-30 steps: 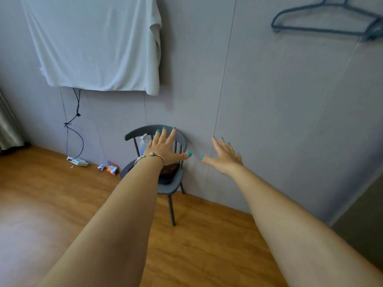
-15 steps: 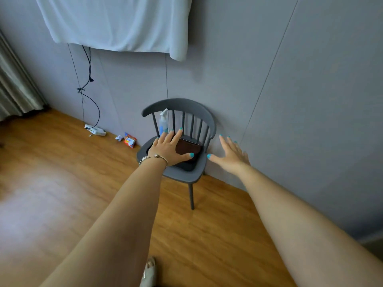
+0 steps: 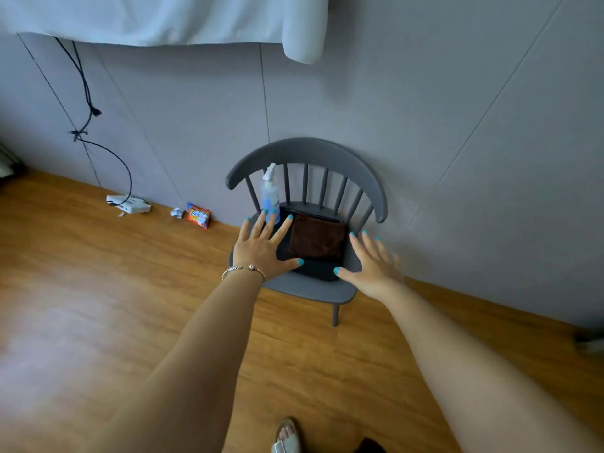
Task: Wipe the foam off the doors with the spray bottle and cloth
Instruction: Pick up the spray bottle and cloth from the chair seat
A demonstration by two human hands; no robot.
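Both hands are reaching out over a grey chair (image 3: pixel 307 155) standing against the panelled doors (image 3: pixel 457 109). The left hand (image 3: pixel 261 248) is hanging with its fingers spread and straight, gripping nothing, its fingertips just in front of the spray bottle (image 3: pixel 270 194). The right hand (image 3: pixel 372 263) is likewise spread flat and empty, a little blurred, hovering at the right edge of the seat.

The spray bottle is standing upright at the back left of the seat, against the spindles. The cloth (image 3: pixel 317 238), brown and folded square, is lying flat on a dark pad in the middle of the seat, between the two hands.

The bottle is looking like clear, light plastic, partly filled and easy to tip, so taking it round the body just under the trigger head is seeming the safest hold. The cloth is looking soft and limp; pinching a near edge or gathering it from on top is likely working, though it may be unfolding as it lifts. No foam is showing on the doors from here
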